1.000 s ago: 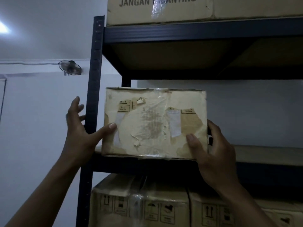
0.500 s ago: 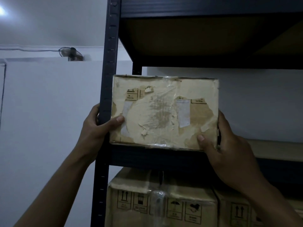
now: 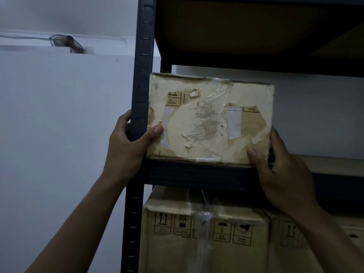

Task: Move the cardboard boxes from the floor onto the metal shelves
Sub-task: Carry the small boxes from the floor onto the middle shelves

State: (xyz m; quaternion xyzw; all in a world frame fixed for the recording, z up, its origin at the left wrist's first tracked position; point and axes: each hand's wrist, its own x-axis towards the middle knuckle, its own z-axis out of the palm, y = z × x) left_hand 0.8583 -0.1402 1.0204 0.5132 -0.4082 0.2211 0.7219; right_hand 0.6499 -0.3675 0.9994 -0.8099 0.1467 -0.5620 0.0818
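box (image 3: 210, 119) sitting long axis sideways on shelf (image 3: 197, 172) edge | left hand (image 3: 126, 142) and right hand (image 3: 275, 164) gripping its ends | pushing straight back is completing placement

Both arms raised, hands apart.
Left hand (image 3: 126, 142) and right hand (image 3: 279, 170) curl in a clasping grip, thumbs forward.
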